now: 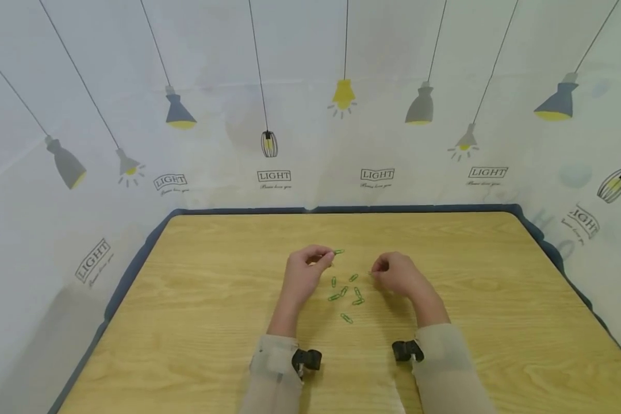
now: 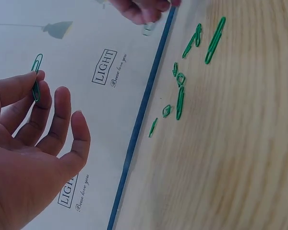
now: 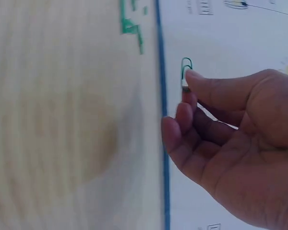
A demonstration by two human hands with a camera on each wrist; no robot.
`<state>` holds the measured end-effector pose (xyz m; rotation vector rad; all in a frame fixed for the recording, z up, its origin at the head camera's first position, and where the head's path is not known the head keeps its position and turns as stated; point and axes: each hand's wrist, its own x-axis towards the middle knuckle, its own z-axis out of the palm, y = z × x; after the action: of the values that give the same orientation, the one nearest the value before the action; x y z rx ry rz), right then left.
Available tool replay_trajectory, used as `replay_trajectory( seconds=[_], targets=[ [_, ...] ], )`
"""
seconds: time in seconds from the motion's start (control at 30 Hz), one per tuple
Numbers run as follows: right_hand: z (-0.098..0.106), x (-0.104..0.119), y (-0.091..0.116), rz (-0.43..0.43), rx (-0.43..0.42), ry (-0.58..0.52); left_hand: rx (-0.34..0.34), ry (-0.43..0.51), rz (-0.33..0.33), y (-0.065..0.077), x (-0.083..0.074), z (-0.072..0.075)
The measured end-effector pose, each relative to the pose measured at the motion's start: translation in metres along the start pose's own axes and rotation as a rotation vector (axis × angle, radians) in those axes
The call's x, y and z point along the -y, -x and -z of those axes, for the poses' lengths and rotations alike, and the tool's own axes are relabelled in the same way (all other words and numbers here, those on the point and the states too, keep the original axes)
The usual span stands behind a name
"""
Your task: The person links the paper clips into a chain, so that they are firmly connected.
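Between thumb and index finger, my left hand (image 1: 304, 273) pinches a green paper clip (image 2: 37, 79); its other fingers are loosely bent. My right hand (image 1: 401, 276) likewise holds a second green paper clip (image 3: 186, 68) by thumb and fingertip, one rounded end sticking out. Both hands are above the table, facing each other with a gap between. Several loose green paper clips (image 1: 346, 318) lie scattered on the wood between and in front of the hands. In the left wrist view these clips (image 2: 214, 40) appear separate or close together; whether any are linked, I cannot tell.
The wooden table (image 1: 196, 299) has a dark blue edge (image 1: 238, 211) along its back and sides. Behind it hangs a pale backdrop (image 1: 310, 115) printed with lamps and lettering. A black strap mount (image 1: 306, 359) sits at the left wrist, another mount (image 1: 407, 350) at the right.
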<state>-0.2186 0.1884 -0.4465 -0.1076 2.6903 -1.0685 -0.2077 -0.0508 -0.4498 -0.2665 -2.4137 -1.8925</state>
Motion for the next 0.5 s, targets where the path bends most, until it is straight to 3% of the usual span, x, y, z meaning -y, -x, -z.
replay_trajectory(
  seconds=[0.13, 0.33, 0.5],
  targets=[
    [0.009, 0.011, 0.009, 0.040, -0.087, -0.069, -0.007, 0.017, 0.006, 0.000, -0.002, 0.002],
    [0.013, 0.033, 0.024, 0.105, -0.143, -0.209, 0.011, 0.017, -0.011, 0.000, -0.005, -0.001],
    [0.008, 0.044, 0.038, 0.099, -0.224, -0.371, 0.022, 0.013, -0.021, 0.002, -0.003, -0.005]
  ],
)
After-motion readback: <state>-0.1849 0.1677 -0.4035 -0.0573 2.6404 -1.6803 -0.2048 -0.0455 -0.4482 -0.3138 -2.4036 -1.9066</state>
